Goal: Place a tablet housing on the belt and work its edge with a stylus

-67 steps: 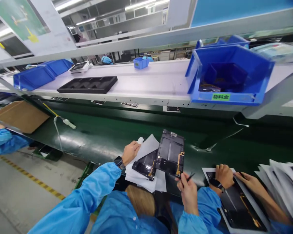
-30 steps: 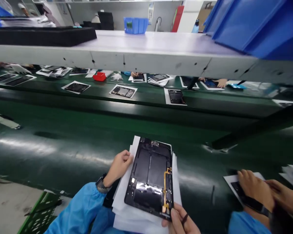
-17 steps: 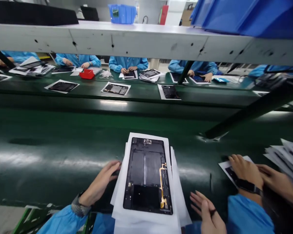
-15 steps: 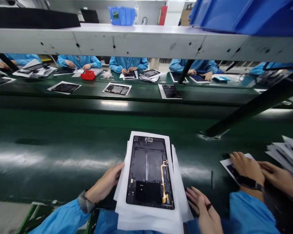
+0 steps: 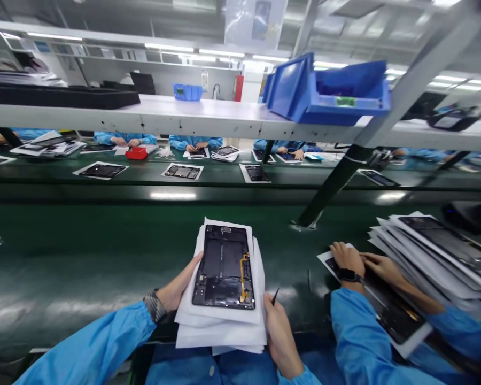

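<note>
Tablet frame [image 5: 224, 275] lies face-up on a sheet stack [image 5: 220, 334] at the belt's [image 5: 84, 256] near edge, long axis pointing away from me. My left hand [image 5: 178, 289] clasps the stack's left edge; my right hand [image 5: 278, 334], closed on a thin tool [image 5: 275, 295], touches its right edge, equally near.

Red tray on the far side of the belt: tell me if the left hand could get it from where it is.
Probably not. The left hand holds the edge of the white sheet stack close to the body, and the red tray lies across the whole green belt, under the shelf.
</note>
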Motion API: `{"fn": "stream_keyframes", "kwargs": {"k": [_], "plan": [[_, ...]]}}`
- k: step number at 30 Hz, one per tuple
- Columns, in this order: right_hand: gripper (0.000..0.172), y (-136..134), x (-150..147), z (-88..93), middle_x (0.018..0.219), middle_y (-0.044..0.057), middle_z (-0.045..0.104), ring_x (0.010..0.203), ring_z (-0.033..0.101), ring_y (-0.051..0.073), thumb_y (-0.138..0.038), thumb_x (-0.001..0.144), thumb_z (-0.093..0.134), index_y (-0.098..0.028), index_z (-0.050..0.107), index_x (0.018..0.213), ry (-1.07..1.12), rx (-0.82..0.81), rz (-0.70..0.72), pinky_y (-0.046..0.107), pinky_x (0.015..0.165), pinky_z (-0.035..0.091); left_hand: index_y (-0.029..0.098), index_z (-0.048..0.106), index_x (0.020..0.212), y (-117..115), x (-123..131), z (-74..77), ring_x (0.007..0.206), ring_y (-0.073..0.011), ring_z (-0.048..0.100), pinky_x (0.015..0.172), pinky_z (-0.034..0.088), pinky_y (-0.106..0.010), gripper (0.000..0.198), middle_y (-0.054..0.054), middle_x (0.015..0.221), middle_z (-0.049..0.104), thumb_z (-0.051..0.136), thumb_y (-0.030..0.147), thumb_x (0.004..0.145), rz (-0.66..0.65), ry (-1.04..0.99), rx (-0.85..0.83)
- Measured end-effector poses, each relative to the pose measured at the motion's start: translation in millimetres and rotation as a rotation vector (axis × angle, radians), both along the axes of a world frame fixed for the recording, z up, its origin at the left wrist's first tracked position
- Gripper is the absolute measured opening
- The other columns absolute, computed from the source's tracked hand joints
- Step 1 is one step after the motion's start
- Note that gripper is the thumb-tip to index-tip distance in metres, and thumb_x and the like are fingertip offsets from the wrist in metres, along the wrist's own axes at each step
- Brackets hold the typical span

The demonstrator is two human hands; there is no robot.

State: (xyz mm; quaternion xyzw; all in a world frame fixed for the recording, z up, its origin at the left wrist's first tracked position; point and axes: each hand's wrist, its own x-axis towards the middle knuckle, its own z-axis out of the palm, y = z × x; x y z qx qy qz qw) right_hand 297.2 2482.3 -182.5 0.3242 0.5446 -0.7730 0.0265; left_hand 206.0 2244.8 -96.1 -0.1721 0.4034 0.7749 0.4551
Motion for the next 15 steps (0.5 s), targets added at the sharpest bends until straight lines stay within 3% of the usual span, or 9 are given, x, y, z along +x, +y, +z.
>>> {"fn": "stream_keyframes", "kwargs": {"k": [6,10,12,15], "plan": [[0.085,-14,-1,-18.0,0.113,0.011,0.072,0.118,0.063,0.033,-0.079,0.055,0.078,-0.014,0.067,0.109,0.063,-0.109,-0.133,0.037,0.091,0.056,0.008,0.059,0.135,1,3,24.6,0.100,-0.0315,0.073,0.098,0.055,-0.040,0.068,-0.013,0.098,0.077,0.072,0.051,0.084,0.002,-0.087,-0.013],[0.093,-35,-3,-19.7,0.123,0.012,0.068,0.128,0.056,0.032,-0.082,0.050,0.078,-0.013,0.067,0.111,0.051,-0.135,-0.160,0.038,0.108,0.047,0.004,0.068,0.117,-10,-8,33.1,0.090,-0.0336,0.074,0.094,0.057,-0.042,0.051,-0.015,0.090,0.076,0.072,0.042,0.084,0.002,-0.178,-0.132],[0.092,-53,-1,-14.8,0.124,0.011,0.068,0.129,0.055,0.031,-0.080,0.047,0.081,-0.014,0.067,0.110,0.026,-0.213,-0.178,0.036,0.108,0.047,0.003,0.072,0.105,-20,-20,35.7,0.084,-0.0332,0.074,0.089,0.059,-0.042,0.046,-0.016,0.085,0.076,0.073,0.043,0.083,-0.020,-0.166,-0.190],[0.083,-84,5,-2.2,0.122,0.007,0.069,0.123,0.059,0.027,-0.070,0.046,0.087,-0.018,0.067,0.108,0.008,-0.418,-0.231,0.031,0.095,0.053,0.006,0.075,0.097,-43,-39,38.5,0.070,-0.0266,0.073,0.078,0.061,-0.035,0.041,-0.013,0.078,0.075,0.073,0.044,0.083,-0.051,-0.059,-0.296]]}}
